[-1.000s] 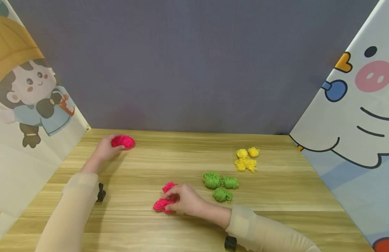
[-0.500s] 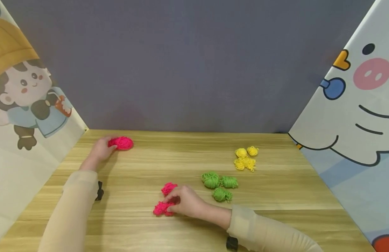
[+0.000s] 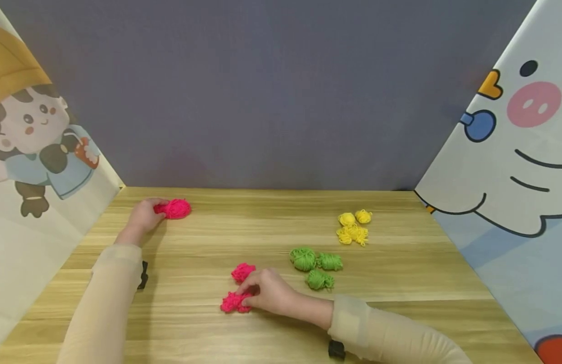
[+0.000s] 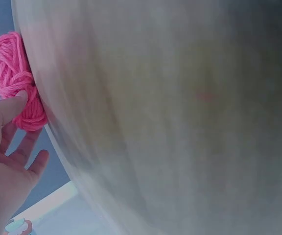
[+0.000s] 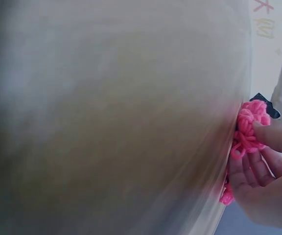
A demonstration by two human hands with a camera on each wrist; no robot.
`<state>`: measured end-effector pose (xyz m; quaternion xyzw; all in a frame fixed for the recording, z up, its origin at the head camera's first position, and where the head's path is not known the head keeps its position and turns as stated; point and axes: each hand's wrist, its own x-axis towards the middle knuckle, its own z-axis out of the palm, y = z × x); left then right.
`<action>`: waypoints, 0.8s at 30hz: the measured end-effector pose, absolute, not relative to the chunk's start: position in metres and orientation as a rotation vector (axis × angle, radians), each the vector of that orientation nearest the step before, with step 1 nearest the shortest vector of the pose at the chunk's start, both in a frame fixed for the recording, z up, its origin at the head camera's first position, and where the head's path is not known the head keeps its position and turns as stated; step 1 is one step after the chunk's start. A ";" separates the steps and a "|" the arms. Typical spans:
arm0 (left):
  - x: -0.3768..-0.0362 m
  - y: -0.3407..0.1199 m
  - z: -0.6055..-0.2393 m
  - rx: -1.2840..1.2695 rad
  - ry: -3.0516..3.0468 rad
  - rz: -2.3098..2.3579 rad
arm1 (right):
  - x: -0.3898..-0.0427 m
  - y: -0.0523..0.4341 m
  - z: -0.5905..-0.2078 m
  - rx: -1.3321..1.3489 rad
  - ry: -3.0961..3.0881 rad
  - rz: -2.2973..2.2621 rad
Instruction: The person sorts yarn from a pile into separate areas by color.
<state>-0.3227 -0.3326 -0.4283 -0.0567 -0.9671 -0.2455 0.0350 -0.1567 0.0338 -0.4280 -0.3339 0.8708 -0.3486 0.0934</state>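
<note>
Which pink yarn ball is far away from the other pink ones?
The pink yarn ball at the table's far left, touched by the left hand. The other two pink bundles sit together by the right hand.

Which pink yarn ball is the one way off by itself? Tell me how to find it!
Start at the wooden table and look to its far left corner, near the cartoon child wall panel. There the left hand touches a pink yarn ball. It is the only pink one lying alone; the other two pink bundles lie together under the right hand.
</note>
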 end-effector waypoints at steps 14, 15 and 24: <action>-0.322 -0.331 -0.423 -0.127 -2.966 -0.717 | -0.161 0.033 -0.427 -1.025 2.592 -0.954; -0.322 -0.331 -0.423 -0.125 -2.972 -0.720 | -0.161 0.034 -0.427 -1.026 2.591 -0.959; -0.322 -0.332 -0.419 -0.131 -3.004 -0.670 | -0.163 0.035 -0.429 -1.024 2.569 -0.981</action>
